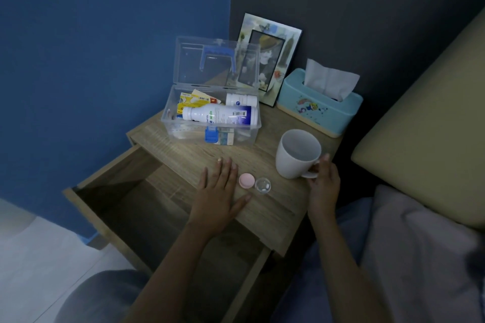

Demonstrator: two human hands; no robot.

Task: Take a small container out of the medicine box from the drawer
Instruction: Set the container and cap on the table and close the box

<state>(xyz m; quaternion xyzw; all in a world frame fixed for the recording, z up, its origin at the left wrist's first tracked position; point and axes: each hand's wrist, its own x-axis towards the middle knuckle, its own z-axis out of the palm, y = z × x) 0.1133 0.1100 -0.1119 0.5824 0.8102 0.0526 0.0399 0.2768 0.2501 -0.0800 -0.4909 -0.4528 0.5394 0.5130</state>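
The clear plastic medicine box (168,115) stands on the wooden nightstand (199,149) with its lid up; a white bottle (220,115), a smaller white bottle and packets lie inside. In front of it sit a small pink round container (246,180) and a clear round cap (262,185), side by side. My left hand (219,191) lies flat, fingers spread, just left of the pink container. My right hand (322,181) grips the handle of a white mug (296,155). The drawer (126,207) below hangs open with nothing visible inside.
A teal tissue box (319,110) and a picture frame (267,60) stand at the back of the nightstand against the dark wall. A bed with a grey blanket (420,257) is on the right. Blue wall at left.
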